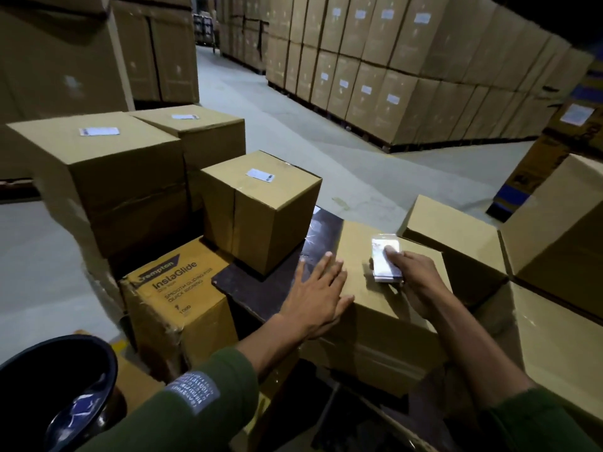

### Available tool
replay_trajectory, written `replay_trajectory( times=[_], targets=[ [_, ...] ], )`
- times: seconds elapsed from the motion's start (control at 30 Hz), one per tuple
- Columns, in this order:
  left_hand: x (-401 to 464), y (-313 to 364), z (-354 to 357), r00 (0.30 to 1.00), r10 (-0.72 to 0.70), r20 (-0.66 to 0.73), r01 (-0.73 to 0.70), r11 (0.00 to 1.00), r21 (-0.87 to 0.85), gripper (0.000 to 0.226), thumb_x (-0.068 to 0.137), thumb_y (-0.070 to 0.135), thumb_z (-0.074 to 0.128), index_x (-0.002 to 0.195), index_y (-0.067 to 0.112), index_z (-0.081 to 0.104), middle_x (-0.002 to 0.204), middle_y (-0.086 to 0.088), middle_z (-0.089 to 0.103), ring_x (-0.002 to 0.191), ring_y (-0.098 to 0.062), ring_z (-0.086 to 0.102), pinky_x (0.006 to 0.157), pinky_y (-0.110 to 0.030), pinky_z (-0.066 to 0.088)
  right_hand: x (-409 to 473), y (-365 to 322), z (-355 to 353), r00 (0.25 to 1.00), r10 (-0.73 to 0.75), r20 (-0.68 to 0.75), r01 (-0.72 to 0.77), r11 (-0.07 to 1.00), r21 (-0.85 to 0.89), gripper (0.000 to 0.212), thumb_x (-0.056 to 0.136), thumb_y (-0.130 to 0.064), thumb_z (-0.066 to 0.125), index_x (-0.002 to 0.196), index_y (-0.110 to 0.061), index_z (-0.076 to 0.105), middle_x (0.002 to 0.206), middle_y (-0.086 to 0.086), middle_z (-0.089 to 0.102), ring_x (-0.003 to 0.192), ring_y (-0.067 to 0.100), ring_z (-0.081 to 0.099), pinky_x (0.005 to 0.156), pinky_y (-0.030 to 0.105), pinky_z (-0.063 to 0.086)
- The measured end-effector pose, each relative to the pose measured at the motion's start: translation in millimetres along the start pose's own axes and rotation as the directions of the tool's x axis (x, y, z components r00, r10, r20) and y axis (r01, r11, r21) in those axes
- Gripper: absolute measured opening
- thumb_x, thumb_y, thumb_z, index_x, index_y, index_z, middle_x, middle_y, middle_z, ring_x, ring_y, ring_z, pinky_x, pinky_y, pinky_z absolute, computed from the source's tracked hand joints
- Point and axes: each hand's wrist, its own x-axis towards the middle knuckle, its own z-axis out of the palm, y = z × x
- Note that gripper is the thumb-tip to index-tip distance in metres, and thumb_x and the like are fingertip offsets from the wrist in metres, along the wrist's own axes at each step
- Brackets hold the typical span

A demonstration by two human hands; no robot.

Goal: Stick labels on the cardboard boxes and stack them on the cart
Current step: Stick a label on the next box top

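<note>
1. The labelling step looks to be in hand: the right hand [411, 279] presses a glossy label [385, 261] onto the top of a cardboard box [362, 288], near its far right corner, fingers bent over the label's right edge.
2. The left hand [318, 290] lies flat with fingers straight and spread at the box's left edge, steadying it.
3. The box rests on a dark table [257, 295], at its right end, beside a labelled box [261, 210].
4. Next move, by judgement: smooth the label flat, then grip both sides to lift the box toward the cart, which cannot be made out.
</note>
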Motion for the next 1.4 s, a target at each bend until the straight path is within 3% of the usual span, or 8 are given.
replay_trajectory(
  times=[0.1, 0.23, 0.37, 0.6, 0.77, 0.97, 1.2, 1.4],
  targets=[
    [-21, -21, -4, 0.994, -0.098, -0.039, 0.098, 0.995, 0.013, 0.077, 0.095, 0.060, 0.001, 0.157, 0.014, 0.007, 0.165, -0.003, -0.005, 0.150, -0.017, -0.016, 0.121, -0.053, -0.003, -9, -8, 17, 0.998, 0.058, 0.000, -0.058, 0.995, 0.080, 0.026, 0.096, -0.015, 0.060, 0.111, 0.006, 0.062, 0.108, 0.029, 0.069, 0.085, 0.034, 0.066, 0.048, 0.027, 0.050],
    [-63, -69, -26, 0.964, -0.249, -0.097, 0.256, 0.964, 0.075, 0.070, 0.101, 0.056, 0.019, 0.157, 0.014, 0.007, 0.165, -0.006, -0.011, 0.149, -0.022, -0.019, 0.121, -0.053, 0.000, -23, -20, 71, 0.994, 0.069, 0.088, -0.076, 0.994, 0.073, 0.014, 0.095, -0.005, 0.056, 0.106, 0.002, 0.061, 0.092, 0.019, 0.067, 0.085, 0.032, 0.065, 0.078, 0.040, 0.052],
    [-121, -126, -36, 0.907, -0.381, -0.178, 0.403, 0.908, 0.114, 0.067, 0.101, 0.053, 0.026, 0.155, 0.014, 0.020, 0.166, -0.008, -0.001, 0.151, -0.025, -0.012, 0.121, -0.053, 0.002, -36, -23, 156, 0.972, 0.055, 0.229, -0.050, 0.998, -0.029, 0.015, 0.092, 0.000, 0.057, 0.104, 0.002, 0.065, 0.083, 0.014, 0.069, 0.066, 0.021, 0.066, 0.053, 0.028, 0.052],
    [-243, -208, -47, 0.768, -0.594, -0.238, 0.634, 0.757, 0.159, 0.066, 0.092, 0.048, 0.047, 0.144, 0.007, 0.045, 0.159, -0.014, 0.029, 0.149, -0.033, 0.018, 0.115, -0.059, 0.021, -66, 19, 306, 0.846, 0.019, 0.533, 0.208, 0.909, -0.362, 0.019, 0.085, 0.001, 0.058, 0.075, -0.010, 0.068, 0.069, 0.002, 0.072, 0.066, 0.016, 0.068, 0.056, 0.024, 0.055],
    [-354, -254, -42, 0.630, -0.739, -0.237, 0.776, 0.596, 0.205, 0.066, 0.084, 0.047, 0.046, 0.134, 0.005, 0.056, 0.151, -0.017, 0.042, 0.143, -0.036, 0.032, 0.110, -0.061, 0.029, -113, 70, 414, 0.720, -0.056, 0.692, 0.492, 0.744, -0.452, 0.004, 0.077, -0.014, 0.064, 0.074, -0.012, 0.067, 0.077, 0.008, 0.072, 0.078, 0.025, 0.070, 0.068, 0.041, 0.056],
    [-434, -281, -43, 0.523, -0.823, -0.222, 0.850, 0.485, 0.204, 0.063, 0.083, 0.046, 0.050, 0.130, 0.004, 0.059, 0.148, -0.017, 0.045, 0.142, -0.036, 0.032, 0.107, -0.062, 0.032, -148, 104, 492, 0.690, -0.078, 0.719, 0.603, 0.612, -0.512, 0.011, 0.078, -0.018, 0.068, 0.084, -0.010, 0.072, 0.083, 0.007, 0.073, 0.080, 0.021, 0.069, 0.065, 0.033, 0.051],
    [-458, -289, -35, 0.526, -0.827, -0.201, 0.849, 0.494, 0.188, 0.062, 0.085, 0.049, 0.041, 0.128, 0.007, 0.061, 0.146, -0.017, 0.048, 0.139, -0.037, 0.037, 0.105, -0.063, 0.035, -157, 120, 510, 0.676, -0.040, 0.735, 0.599, 0.611, -0.517, 0.013, 0.089, -0.025, 0.070, 0.099, -0.018, 0.075, 0.093, -0.003, 0.073, 0.086, 0.009, 0.066, 0.074, 0.024, 0.053],
    [-437, -286, -28, 0.592, -0.782, -0.197, 0.806, 0.564, 0.180, 0.060, 0.085, 0.047, 0.059, 0.132, 0.009, 0.056, 0.151, -0.014, 0.041, 0.144, -0.035, 0.030, 0.111, -0.061, 0.028, -150, 124, 481, 0.668, -0.099, 0.737, 0.632, 0.598, -0.493, 0.012, 0.091, -0.021, 0.068, 0.102, -0.020, 0.073, 0.097, -0.010, 0.071, 0.091, 0.003, 0.065, 0.071, 0.011, 0.047]
  ],
)
